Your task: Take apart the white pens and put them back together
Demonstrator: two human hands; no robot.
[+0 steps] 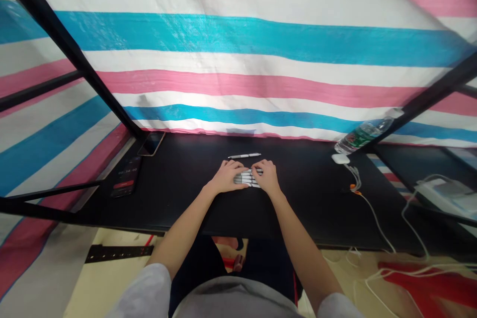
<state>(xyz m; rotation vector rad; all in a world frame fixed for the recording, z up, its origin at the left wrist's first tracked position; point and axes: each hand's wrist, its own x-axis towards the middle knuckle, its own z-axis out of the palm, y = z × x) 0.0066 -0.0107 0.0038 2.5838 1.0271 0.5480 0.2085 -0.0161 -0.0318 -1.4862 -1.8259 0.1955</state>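
White pens (247, 177) between both hands (228, 177), green label (359, 137) on bottle (343, 147) illegible

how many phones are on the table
2. One phone, screen dark, lies near the back left corner of the table; the other phone, screen lit, lies nearer the person, also left of the left hand. Both show clearly.

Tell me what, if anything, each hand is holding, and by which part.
The left hand and right hand are at opposite ends of a row of slim white-and-grey pens; whether they grip or merely touch them cannot be told.
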